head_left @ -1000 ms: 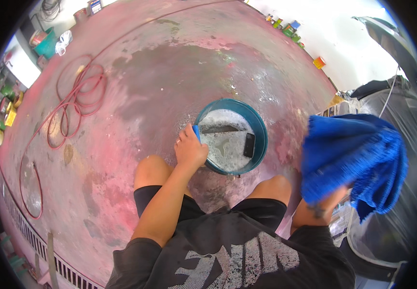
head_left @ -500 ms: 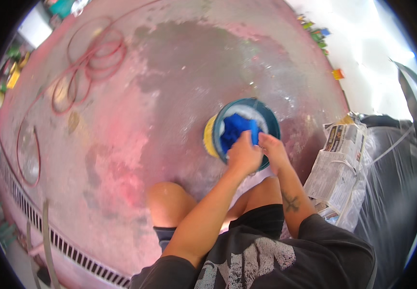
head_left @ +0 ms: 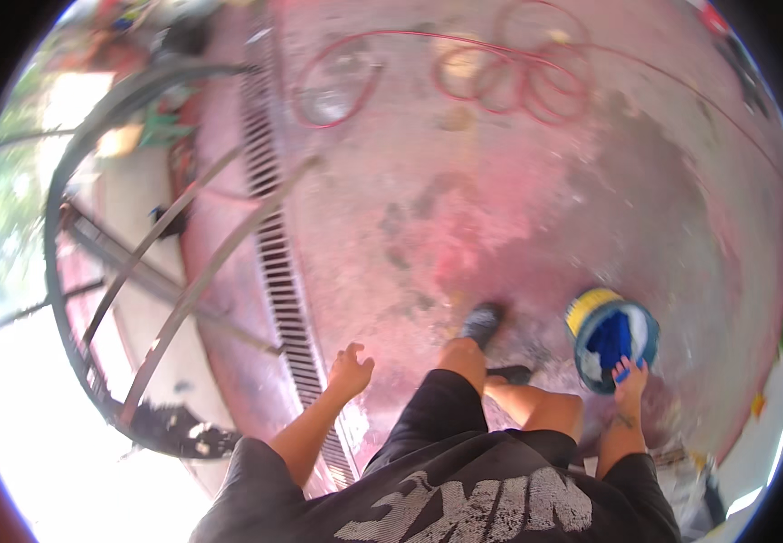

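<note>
My right hand (head_left: 630, 380) is at the near rim of a teal bucket (head_left: 651, 339) with a yellow patch on its side. Its fingers close on part of a blue cloth (head_left: 611, 337), whose bulk lies inside the bucket beside whitish suds. Motion blur softens the grip. Well off to the left, my left hand (head_left: 352, 371) hovers over the floor near the drain grate, fingers loosely bent and apart, with nothing in them.
A long floor grate (head_left: 276, 258) runs on my left. Past it stands a large dark round frame (head_left: 52, 217) with bars reaching over the grate. A red hose (head_left: 536, 68) lies coiled ahead on the pink-stained floor (head_left: 491, 195).
My left hand has let go of the blue cloth and swung out to the left. The view has turned left, so the bucket now appears lower right; my right hand stays at it.
</note>
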`<state>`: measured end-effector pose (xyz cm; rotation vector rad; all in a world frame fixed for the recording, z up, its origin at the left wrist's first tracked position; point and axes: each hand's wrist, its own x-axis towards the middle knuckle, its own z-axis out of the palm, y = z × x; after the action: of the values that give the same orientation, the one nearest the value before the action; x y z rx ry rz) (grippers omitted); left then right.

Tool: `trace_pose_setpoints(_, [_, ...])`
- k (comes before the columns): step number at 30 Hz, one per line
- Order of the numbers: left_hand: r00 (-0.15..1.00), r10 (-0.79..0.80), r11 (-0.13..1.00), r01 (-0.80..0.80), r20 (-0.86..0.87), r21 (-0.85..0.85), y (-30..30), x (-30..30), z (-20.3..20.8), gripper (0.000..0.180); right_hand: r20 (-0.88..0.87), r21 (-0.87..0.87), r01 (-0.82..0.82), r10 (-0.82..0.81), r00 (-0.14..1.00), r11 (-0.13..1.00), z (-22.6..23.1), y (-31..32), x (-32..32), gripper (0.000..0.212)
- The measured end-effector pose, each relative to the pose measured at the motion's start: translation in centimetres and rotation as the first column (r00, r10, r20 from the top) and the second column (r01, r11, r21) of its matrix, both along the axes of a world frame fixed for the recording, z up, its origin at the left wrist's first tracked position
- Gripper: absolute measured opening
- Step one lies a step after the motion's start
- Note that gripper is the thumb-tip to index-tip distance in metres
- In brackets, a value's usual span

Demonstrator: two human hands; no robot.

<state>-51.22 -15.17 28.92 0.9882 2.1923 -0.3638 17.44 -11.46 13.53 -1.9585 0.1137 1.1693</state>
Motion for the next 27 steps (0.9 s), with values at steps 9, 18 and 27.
trace_pose_setpoints(9, [0.987, 0.160, 0.954, -0.149, 0.021, -0.260, -8.2, -5.2, 13.7, 0.042, -0.141, -0.232, 0.076, -0.111, 0.984, 0.970, -0.4, 4.5, 0.7, 0.053])
trace_pose_setpoints(18, [0.949, 0.302, 0.946, -0.286, 0.093, -0.152, -12.2, -1.9, 18.9, 0.044, -0.231, -0.336, -0.078, -0.001, 0.973, 0.939, 4.0, 7.2, 2.7, 0.052])
trace_pose_setpoints(27, [0.808, 0.589, 0.806, -0.589, -0.023, -0.050, -20.8, -1.0, 28.4, 0.046, -0.329, -0.293, -0.420, 0.322, 0.888, 0.859, 9.0, 13.2, -0.3, 0.052])
